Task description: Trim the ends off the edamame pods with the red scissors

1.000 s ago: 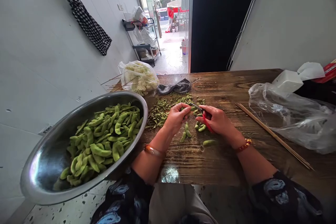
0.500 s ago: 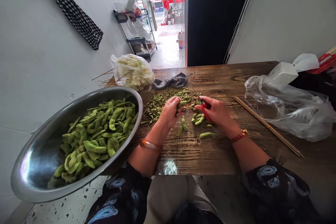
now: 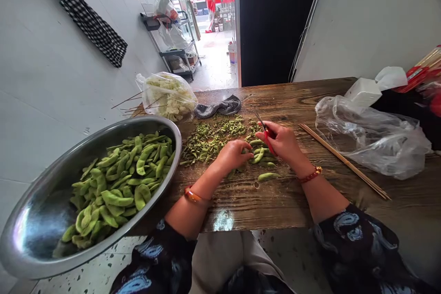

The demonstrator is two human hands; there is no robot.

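Observation:
My left hand (image 3: 234,154) is low over the table with its fingers curled round green edamame pods, only partly visible between thumb and fingertips. Red-handled scissors (image 3: 269,140) are gripped in my right hand (image 3: 285,143), their blades pointing up and away to the left. Between the hands lies a small group of edamame pods (image 3: 259,157), and one single pod (image 3: 268,176) rests nearer me. Behind my left hand spreads a heap of green trimmings (image 3: 212,140). A large steel basin (image 3: 175,147) at left holds many whole pods (image 3: 117,198).
A bag of cauliflower (image 3: 168,96) and a grey cloth (image 3: 218,106) sit at the table's far side. On the right are wooden skewers (image 3: 344,161), a crumpled plastic bag (image 3: 379,138) and a tissue pack (image 3: 363,92). A shelf cart (image 3: 172,46) stands by the doorway.
My left hand has moved down and right, from raised before me to beside the loose pods. My right hand keeps the scissors nearly in place. The view has shifted slightly.

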